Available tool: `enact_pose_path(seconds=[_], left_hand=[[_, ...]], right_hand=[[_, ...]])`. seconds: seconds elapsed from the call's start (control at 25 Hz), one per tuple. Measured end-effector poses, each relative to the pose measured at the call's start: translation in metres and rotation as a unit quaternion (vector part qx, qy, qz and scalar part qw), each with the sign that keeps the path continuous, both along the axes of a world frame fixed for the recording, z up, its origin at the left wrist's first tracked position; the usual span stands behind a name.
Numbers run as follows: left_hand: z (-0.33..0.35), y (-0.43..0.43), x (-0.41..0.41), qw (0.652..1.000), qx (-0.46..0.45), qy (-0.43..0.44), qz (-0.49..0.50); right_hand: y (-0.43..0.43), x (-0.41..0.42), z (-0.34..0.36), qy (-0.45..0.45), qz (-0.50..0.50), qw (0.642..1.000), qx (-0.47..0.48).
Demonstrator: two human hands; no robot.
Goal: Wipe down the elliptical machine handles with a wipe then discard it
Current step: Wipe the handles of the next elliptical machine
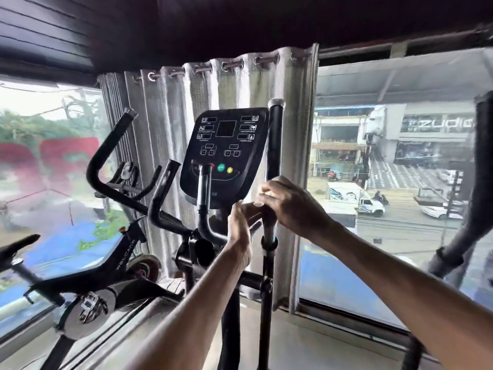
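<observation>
The elliptical's black console [226, 153] faces me, with a tall upright handle [275, 134] rising just to its right. My right hand [290, 204] is closed around that handle at about the console's lower edge. A small pale patch shows under its fingers, and I cannot tell whether it is the wipe. My left hand [240, 231] sits just left of the same handle, fingers apart and reaching toward it. Two shorter curved handles [161, 193] and a long curved handle [104, 158] stand to the left, untouched.
A spin bike [112, 265] with a black saddle [16, 247] stands at the left. Grey curtains [181, 108] hang behind the console between two large windows. Another thick padded handle [480, 166] rises at the far right edge.
</observation>
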State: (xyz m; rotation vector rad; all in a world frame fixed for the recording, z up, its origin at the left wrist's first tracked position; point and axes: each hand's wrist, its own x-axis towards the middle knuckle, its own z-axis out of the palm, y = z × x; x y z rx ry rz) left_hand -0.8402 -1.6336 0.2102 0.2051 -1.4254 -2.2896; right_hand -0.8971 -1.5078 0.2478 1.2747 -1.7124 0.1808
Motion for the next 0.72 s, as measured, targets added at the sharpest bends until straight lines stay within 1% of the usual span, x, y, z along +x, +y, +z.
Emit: enact_pose_path(seconds=[0.08, 0.2, 0.24, 0.28, 0.4, 0.44, 0.48, 0.56, 0.6, 0.64, 0.72], left_hand=[[0.001, -0.001, -0.001, 1.0, 0.005, 0.002, -0.009], [0.006, -0.006, -0.004, 1.0, 0.012, 0.013, -0.014], [0.008, -0.007, -0.006, 1.0, 0.014, 0.016, -0.018], [0.01, -0.007, -0.008, 1.0, 0.014, 0.02, -0.02], [0.017, -0.002, -0.011, 1.0, 0.003, 0.022, -0.013], [0.019, -0.002, -0.012, 1.0, 0.003, 0.021, -0.011], [0.022, -0.002, -0.013, 1.0, 0.0, 0.019, -0.01], [0.025, -0.005, -0.017, 1.0, -0.007, 0.019, -0.012], [0.026, -0.005, -0.019, 1.0, -0.011, 0.023, -0.014], [0.028, -0.005, -0.021, 0.999, -0.019, 0.023, -0.011], [0.033, -0.003, -0.024, 0.999, -0.035, 0.019, -0.005]], right_hand=[[0.002, -0.005, 0.01, -0.007, -0.009, 1.0, -0.017], [0.009, -0.013, 0.027, -0.004, 0.016, 0.998, 0.067], [0.012, -0.019, 0.037, -0.007, 0.018, 0.997, 0.072], [0.013, -0.025, 0.048, -0.01, 0.012, 0.998, 0.056], [0.009, -0.038, 0.073, -0.052, -0.014, 0.997, -0.048], [0.008, -0.037, 0.073, -0.061, -0.009, 0.997, -0.056], [0.008, -0.034, 0.07, -0.055, 0.007, 0.998, -0.038], [0.013, -0.029, 0.061, -0.028, 0.038, 0.998, 0.044], [0.015, -0.03, 0.062, -0.02, 0.043, 0.997, 0.068], [0.015, -0.035, 0.066, -0.02, 0.042, 0.997, 0.065], [0.01, -0.048, 0.079, -0.032, 0.029, 0.999, 0.021]])
